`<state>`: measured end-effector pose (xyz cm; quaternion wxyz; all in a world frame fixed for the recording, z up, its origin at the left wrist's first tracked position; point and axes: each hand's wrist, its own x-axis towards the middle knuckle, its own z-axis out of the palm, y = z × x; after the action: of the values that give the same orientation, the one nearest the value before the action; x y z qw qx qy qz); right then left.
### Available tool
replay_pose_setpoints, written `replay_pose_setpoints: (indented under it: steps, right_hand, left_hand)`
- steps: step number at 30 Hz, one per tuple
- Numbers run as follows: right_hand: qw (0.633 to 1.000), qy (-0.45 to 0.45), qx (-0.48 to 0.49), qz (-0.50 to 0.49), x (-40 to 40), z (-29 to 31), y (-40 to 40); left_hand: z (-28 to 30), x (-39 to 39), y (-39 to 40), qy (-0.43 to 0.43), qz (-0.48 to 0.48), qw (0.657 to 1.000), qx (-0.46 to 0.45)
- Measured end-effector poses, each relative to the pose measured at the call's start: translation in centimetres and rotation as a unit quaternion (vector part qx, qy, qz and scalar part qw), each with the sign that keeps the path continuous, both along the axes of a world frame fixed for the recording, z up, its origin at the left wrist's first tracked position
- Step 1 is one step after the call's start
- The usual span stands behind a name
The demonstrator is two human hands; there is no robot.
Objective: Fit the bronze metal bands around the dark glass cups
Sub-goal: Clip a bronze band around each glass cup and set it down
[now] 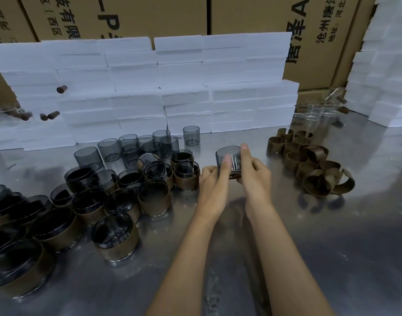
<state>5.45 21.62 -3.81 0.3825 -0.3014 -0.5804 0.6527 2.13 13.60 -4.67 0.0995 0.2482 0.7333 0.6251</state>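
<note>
Forearms, two, bare, rising from 6 o'clock to mid-frame over a brushed steel table (309, 258), dull sheen, scuffed.

Left hand (214, 181): fingers curled, one extended up the near wall of the held cup, gripping it from 9 o'clock.

Right hand (252, 172): thumb raised along the rim, fingers wrapped round the far side; grips the same cup from 3 o'clock.

Dark glass cup (228, 156): smoky grey, straight-walled cylinder, open top, held at centre just above the table. Bronze band (234, 176), brown, matte, visible only as a sliver at the cup's base between the palms; how far it is seated cannot be told.

Banded cups (154, 197): cluster at 8 to 9 o'clock, dark glass with brown collars round the lower half, upright, packed touching.

Bare dark cups (127, 147): group at 10 to 11 o'clock, upright, unbanded.

Loose bronze bands (309, 163): heap at 2 to 3 o'clock, open C-shaped strips, some upright, some tipped.

Clear glass cups (314, 117): small group at 2 o'clock, behind the bands.

White foam blocks (149, 87): stacked wall at 12 o'clock, grainy surface; cardboard cartons (252, 14) behind, printed.
</note>
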Motion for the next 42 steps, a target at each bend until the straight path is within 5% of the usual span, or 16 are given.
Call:
replay_pose_setpoints:
  steps: [5, 20, 29, 36, 42]
  right_hand:
    - [0.970, -0.023, -0.085, 0.225, 0.9, 0.2, 0.4]
    - [0.998, -0.040, -0.005, 0.037, 0.0, -0.2, -0.1]
    - [0.970, -0.032, -0.026, 0.238, 0.5, -0.2, -1.2]
    - [0.987, -0.052, 0.054, 0.139, 0.5, -0.1, -1.2]
    - [0.985, -0.106, 0.101, 0.088, -0.1, -0.5, -1.1]
  left_hand:
    - [-0.2, 0.3, 0.0, -0.034, -0.001, 0.999, -0.022]
    - [-0.1, -0.3, 0.1, -0.063, 0.105, 0.985, 0.121]
    - [0.3, 0.1, -0.1, -0.103, 0.081, 0.986, 0.103]
    - [0.5, 0.3, 0.0, -0.085, 0.023, 0.993, 0.078]
    - [0.1, -0.4, 0.1, -0.061, 0.093, 0.987, 0.114]
